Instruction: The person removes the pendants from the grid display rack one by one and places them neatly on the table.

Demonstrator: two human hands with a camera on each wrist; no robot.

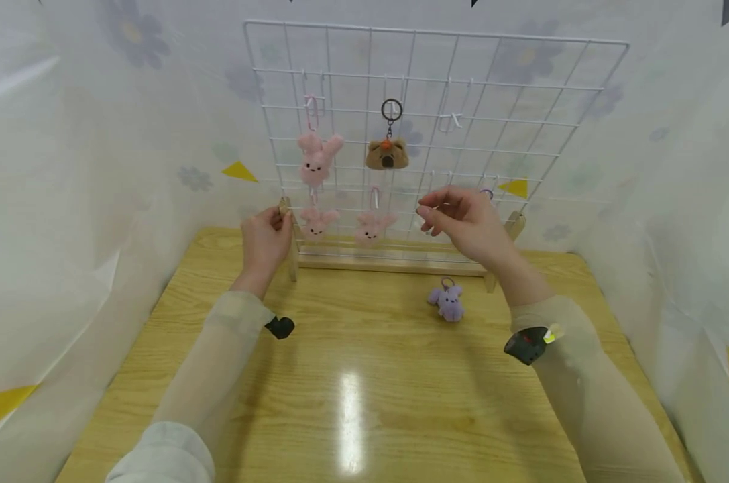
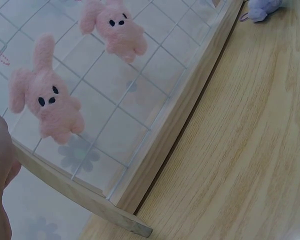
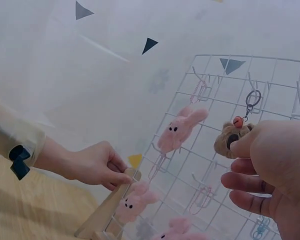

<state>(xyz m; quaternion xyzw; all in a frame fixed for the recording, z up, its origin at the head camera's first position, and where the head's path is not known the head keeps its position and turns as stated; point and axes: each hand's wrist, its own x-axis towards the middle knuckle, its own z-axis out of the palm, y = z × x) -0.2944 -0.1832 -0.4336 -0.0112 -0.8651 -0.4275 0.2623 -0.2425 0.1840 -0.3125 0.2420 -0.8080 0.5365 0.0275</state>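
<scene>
My left hand (image 1: 266, 241) grips the top of the left wooden post (image 1: 293, 255) of a white wire grid rack (image 1: 436, 32). In front of the lower right of the grid, my right hand (image 1: 461, 218) has its fingers loosely bent, with nothing seen between them. A purple ring (image 1: 487, 194) shows behind it, its lower part hidden. Three pink plush bunny keychains hang on hooks: one upper left (image 1: 316, 161), one lower left (image 1: 317, 225), one lower middle (image 1: 373, 227). A brown bear-head keychain (image 1: 387, 154) hangs at upper middle.
A purple plush keychain (image 1: 449, 303) lies on the wooden table (image 1: 316, 402) before the rack. At upper right of the grid is a bare white hook (image 1: 451, 121). A light blue chain (image 3: 260, 228) hangs low beside the right hand. Patterned sheeting (image 1: 86, 168) surrounds the table.
</scene>
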